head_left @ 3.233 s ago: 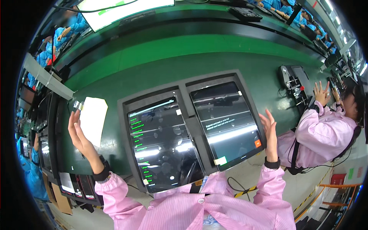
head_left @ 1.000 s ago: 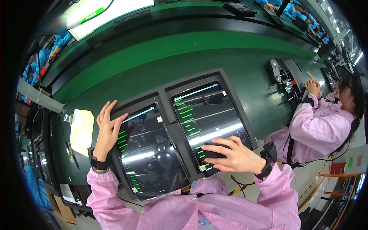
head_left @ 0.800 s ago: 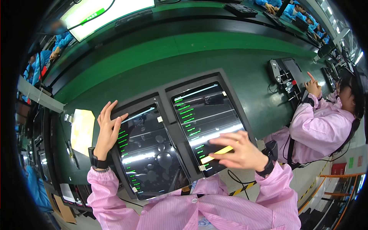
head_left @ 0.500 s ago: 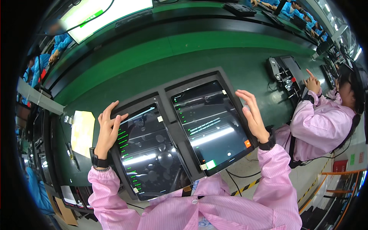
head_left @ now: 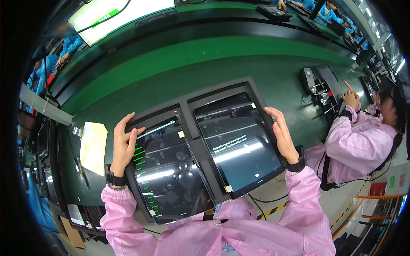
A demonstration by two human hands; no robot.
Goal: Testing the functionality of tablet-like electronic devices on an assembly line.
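Two black tablets lie side by side in the recesses of a black foam tray (head_left: 188,112), screens up and lit. Lines of small green text run down the left tablet (head_left: 171,170). A short pale message shows on the dark screen of the right tablet (head_left: 235,145). My left hand (head_left: 124,147) rests at the tray's left edge, fingers spread, one fingertip over the left tablet's upper corner. Against the tray's right edge lies my right hand (head_left: 284,136), its fingers stretched out and a little apart. Small pale stickers mark both tablets.
A yellow-white sheet (head_left: 93,147) lies left on the green bench (head_left: 149,83), with tweezers (head_left: 79,167) beside it. A co-worker in pink (head_left: 358,145) sits at the right by a black device fixture (head_left: 320,91). A bright monitor (head_left: 115,17) stands at the back left.
The orange and green patches and the small green lines have vanished from the right tablet's screen; its message stays. Both hands keep their places at the tray, while the whole view shifts slightly.
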